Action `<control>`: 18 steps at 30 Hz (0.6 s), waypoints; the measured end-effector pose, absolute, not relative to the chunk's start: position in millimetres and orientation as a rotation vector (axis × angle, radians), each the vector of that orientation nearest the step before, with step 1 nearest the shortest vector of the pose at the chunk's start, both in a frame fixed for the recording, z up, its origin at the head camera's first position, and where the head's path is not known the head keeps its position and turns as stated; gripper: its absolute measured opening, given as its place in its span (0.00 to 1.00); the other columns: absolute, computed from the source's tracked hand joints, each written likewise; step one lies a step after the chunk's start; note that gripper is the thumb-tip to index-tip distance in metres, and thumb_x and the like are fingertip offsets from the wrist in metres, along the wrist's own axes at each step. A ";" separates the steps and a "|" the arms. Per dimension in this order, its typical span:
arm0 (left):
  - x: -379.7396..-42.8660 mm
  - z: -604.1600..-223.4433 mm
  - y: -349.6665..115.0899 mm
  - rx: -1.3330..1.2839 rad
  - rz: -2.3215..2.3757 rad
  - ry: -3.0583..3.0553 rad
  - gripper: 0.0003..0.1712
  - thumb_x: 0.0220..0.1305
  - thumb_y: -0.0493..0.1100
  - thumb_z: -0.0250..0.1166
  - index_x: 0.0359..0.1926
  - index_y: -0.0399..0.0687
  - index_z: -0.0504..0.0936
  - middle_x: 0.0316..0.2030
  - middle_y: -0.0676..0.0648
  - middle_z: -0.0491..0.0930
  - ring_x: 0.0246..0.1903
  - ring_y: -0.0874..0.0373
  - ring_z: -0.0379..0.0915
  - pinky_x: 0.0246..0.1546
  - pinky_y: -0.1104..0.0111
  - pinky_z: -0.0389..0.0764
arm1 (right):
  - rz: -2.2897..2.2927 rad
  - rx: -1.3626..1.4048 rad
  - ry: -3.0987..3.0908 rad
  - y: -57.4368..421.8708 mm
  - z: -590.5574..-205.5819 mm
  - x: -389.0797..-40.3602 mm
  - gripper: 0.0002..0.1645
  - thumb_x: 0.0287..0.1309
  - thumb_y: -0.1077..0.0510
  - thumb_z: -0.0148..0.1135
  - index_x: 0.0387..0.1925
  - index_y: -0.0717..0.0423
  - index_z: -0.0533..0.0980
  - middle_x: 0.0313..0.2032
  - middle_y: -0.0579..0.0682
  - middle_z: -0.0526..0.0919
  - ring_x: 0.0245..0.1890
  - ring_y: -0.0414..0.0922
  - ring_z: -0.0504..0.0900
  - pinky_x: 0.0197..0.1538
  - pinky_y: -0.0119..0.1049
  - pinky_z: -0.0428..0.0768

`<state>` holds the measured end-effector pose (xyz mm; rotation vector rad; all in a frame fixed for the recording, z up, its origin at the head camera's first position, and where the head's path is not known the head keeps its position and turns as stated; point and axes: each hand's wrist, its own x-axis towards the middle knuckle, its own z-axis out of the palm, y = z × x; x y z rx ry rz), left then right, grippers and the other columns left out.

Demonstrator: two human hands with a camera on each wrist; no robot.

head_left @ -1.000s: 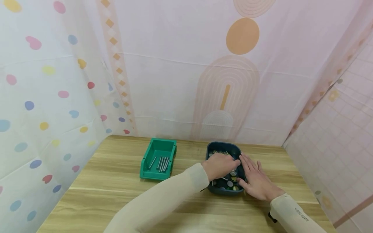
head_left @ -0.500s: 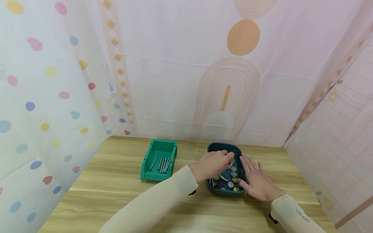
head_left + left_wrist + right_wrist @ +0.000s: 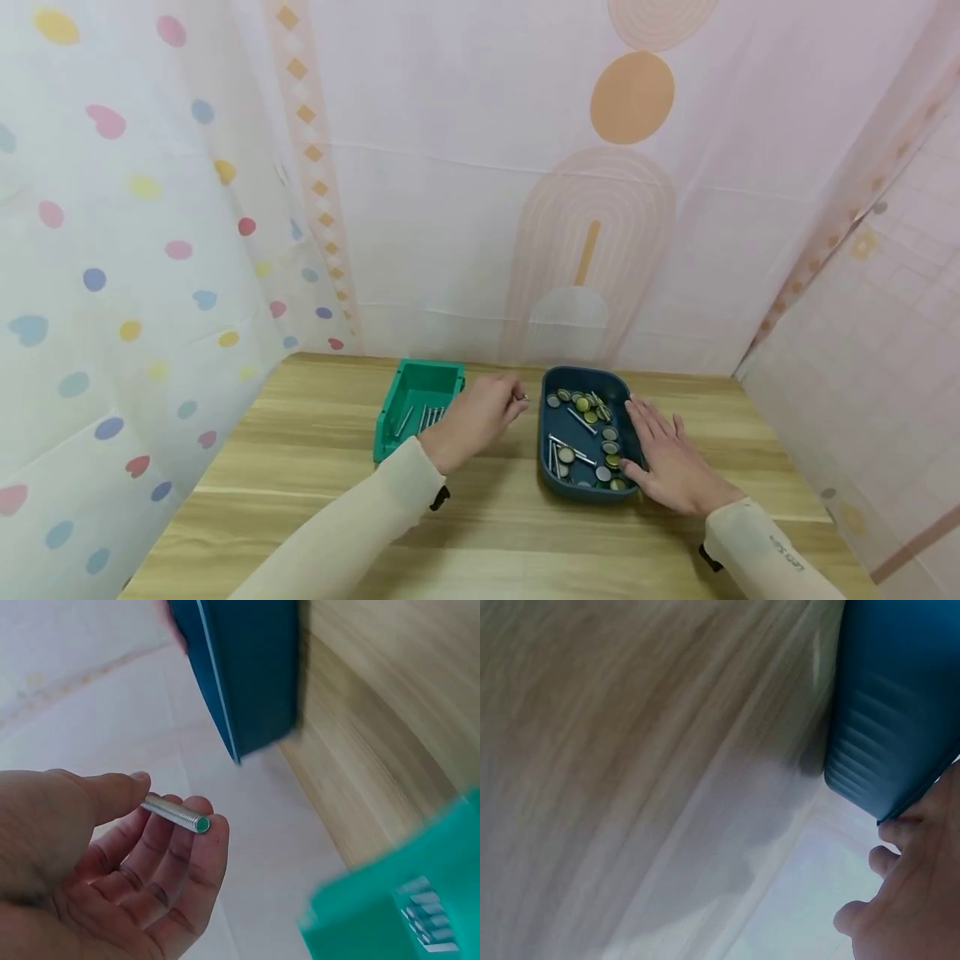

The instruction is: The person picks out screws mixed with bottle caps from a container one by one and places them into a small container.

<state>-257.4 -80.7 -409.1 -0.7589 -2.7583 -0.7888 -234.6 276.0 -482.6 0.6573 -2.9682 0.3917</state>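
My left hand [image 3: 480, 417] is over the table between the two containers, close to the green bin [image 3: 426, 377]. Its thumb and fingers pinch a threaded metal bolt [image 3: 176, 813], whose tip shows green in the left wrist view. Several bolts [image 3: 431, 415] lie in the green bin, partly hidden behind the hand. My right hand [image 3: 667, 467] rests against the right side of the dark blue box [image 3: 592, 495], its fingers extended along the rim. Inside that box, metal bottle caps [image 3: 610, 434] in silver and gold lie among several bolts [image 3: 582, 422].
Both containers stand on a wood-grain table [image 3: 495, 533], towards its back edge. Behind it hangs a pale pink patterned curtain [image 3: 450, 208], with a dotted curtain [image 3: 150, 333] on the left.
My left hand has come out of the blue box with a bolt and moved left towards the green bin. The right hand stays at the box's rim.
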 end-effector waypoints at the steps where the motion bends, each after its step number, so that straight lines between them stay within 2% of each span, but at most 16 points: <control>1: -257.4 -410.1 -87.2 -0.712 -0.809 -2.757 0.05 0.86 0.42 0.71 0.48 0.45 0.88 0.41 0.48 0.90 0.33 0.61 0.79 0.35 0.68 0.85 | 0.388 0.656 -2.969 277.6 -482.6 -234.2 0.57 0.83 0.40 0.65 0.93 0.66 0.53 0.93 0.68 0.54 0.93 0.73 0.54 0.87 0.86 0.52; 8: -261.7 -417.2 -137.1 -0.479 -0.931 -2.742 0.06 0.86 0.40 0.71 0.48 0.40 0.89 0.37 0.46 0.91 0.27 0.63 0.80 0.30 0.70 0.83 | 0.393 0.644 -2.981 282.6 -483.8 -232.2 0.57 0.83 0.40 0.65 0.94 0.65 0.52 0.93 0.68 0.54 0.93 0.74 0.54 0.86 0.86 0.52; 14: -274.2 -422.5 -175.3 -0.336 -0.931 -2.716 0.07 0.85 0.36 0.69 0.46 0.35 0.88 0.33 0.42 0.89 0.26 0.59 0.78 0.33 0.66 0.83 | 0.401 0.668 -2.981 275.0 -481.3 -241.6 0.56 0.85 0.41 0.65 0.95 0.62 0.50 0.94 0.66 0.52 0.93 0.73 0.52 0.87 0.86 0.50; 18: -279.5 -426.1 -188.8 -0.282 -0.934 -2.758 0.08 0.85 0.36 0.67 0.47 0.33 0.87 0.34 0.40 0.89 0.26 0.57 0.79 0.37 0.62 0.86 | 0.401 0.681 -2.988 270.1 -481.2 -242.7 0.56 0.84 0.42 0.65 0.94 0.64 0.51 0.94 0.67 0.52 0.93 0.73 0.52 0.87 0.86 0.50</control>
